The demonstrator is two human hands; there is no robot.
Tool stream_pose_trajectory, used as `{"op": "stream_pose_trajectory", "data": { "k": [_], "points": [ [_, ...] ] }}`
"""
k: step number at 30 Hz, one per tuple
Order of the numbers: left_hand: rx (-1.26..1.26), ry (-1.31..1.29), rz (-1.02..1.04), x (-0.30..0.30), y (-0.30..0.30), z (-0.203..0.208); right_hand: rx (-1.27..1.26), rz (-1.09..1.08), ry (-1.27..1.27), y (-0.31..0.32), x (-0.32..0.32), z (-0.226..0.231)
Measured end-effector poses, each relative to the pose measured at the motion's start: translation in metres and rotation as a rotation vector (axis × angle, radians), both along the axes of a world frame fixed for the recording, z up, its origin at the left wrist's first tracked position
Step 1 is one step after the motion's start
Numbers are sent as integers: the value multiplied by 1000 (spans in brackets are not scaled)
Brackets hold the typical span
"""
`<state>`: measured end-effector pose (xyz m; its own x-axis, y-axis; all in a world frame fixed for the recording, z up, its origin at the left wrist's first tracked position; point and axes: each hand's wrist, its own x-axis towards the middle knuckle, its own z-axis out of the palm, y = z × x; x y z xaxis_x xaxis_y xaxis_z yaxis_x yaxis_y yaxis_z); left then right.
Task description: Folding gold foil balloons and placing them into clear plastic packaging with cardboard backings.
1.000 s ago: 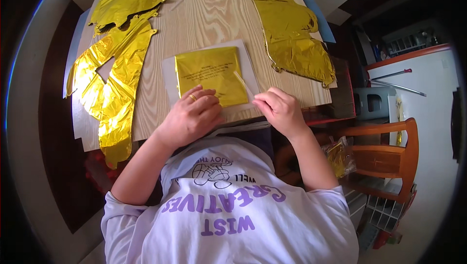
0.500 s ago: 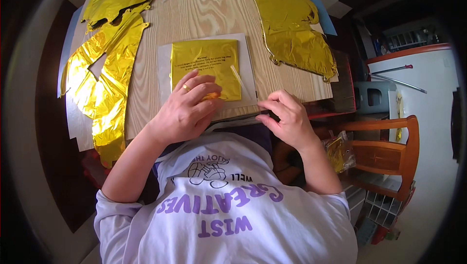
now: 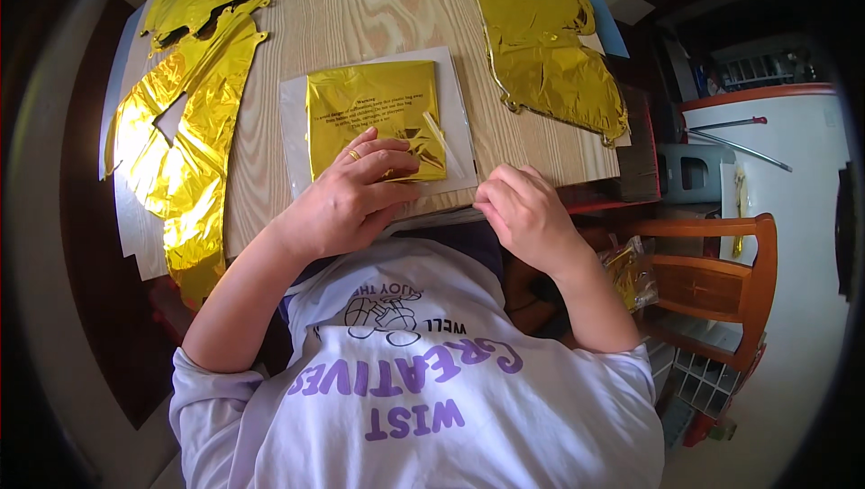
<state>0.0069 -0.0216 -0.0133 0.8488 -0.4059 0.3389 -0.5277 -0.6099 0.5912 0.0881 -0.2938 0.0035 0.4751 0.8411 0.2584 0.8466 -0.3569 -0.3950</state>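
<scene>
A clear plastic bag [image 3: 457,120] with a folded gold foil balloon [image 3: 369,84] inside lies at the table's near edge. Dark printing and a narrow pale strip show on its front. My left hand [image 3: 351,196], with a ring on one finger, curls over the bag's near part and grips it; its thumb is mostly hidden. By the bag's near right corner, the thumb and fingers of my right hand [image 3: 523,214] are pinched together. Whatever lies between those fingertips is too small to make out.
Flat gold foil balloons lie along the table's left side [image 3: 203,129] and right side [image 3: 545,39]. The wood-grain table [image 3: 378,12] ends just before my body. A wooden chair [image 3: 703,286] stands at right, with a clear bag of gold foil [image 3: 631,273] beside my right arm.
My right thumb and fingers have closed from a gap into a pinch. The bag sits slightly more tilted, its far edge shifted a little. My left hand stays on it.
</scene>
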Motion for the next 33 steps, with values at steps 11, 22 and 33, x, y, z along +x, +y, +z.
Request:
{"op": "stream_pose_trajectory", "data": {
  "k": [11,22,33],
  "points": [
    [-10,16,4,0,0,2,122,-82,235,-5,-5,8],
    [-12,7,8,-1,-1,1,-67,94,89,-3,-7,4],
    [170,-277,-23,-15,-13,23,312,108,518,25,-7,37]
  ]
}}
